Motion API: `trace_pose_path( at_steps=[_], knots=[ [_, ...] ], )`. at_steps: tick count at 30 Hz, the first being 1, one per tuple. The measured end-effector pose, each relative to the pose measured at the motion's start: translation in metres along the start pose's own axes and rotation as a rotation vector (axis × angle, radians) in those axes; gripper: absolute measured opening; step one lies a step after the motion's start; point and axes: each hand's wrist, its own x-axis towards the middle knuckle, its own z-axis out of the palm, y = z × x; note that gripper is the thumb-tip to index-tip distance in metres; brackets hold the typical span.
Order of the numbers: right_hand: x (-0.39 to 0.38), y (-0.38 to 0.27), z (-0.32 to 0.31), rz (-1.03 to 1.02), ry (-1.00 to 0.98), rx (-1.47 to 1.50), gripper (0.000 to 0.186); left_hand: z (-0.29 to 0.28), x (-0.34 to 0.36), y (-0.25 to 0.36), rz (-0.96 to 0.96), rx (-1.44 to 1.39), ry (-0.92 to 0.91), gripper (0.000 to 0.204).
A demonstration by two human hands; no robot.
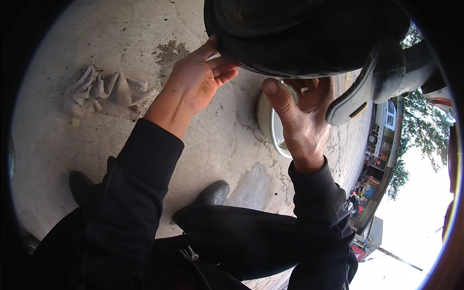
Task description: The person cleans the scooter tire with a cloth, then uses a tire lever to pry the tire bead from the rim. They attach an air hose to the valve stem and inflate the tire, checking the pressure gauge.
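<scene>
A large, glossy black curved part (pixel 299 38) fills the top of the view, its lower edge rounded. My left hand (pixel 195 82) is at its left end, thumb against the edge and the other fingers loosely curled beneath. Under the same edge, further right, is my right hand (pixel 304 116), with a ring on one finger. Its thumb points up in front, and its other fingertips are hidden by the black part. A tiny pale bit shows near that thumb, too small to name. Beside the right hand, a pale grey curved piece (pixel 350 99) with a dark slot juts down.
Below the right hand, a pale round bucket (pixel 265 116) stands on the concrete floor (pixel 212 150), partly covered. A crumpled grey cloth (pixel 106 92) lies at left. My shoe (pixel 212 193) is near the bottom. Trees (pixel 420 130) and a shopfront with vehicles (pixel 384 116) appear at far right.
</scene>
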Motion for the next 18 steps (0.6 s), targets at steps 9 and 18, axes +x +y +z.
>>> trace_pose_path(
  at_steps=[9, 18],
  knots=[
    [-0.009, 0.001, -0.009, 0.278, -0.044, -0.038, 0.061, 0.025, -0.054, -0.008, -0.204, -0.115, -0.171, 0.040],
    [0.012, -0.031, 0.021, 0.043, 0.058, 0.016, 0.039, 0.002, -0.038, 0.002, 0.452, 0.380, 0.312, 0.018]
  ],
)
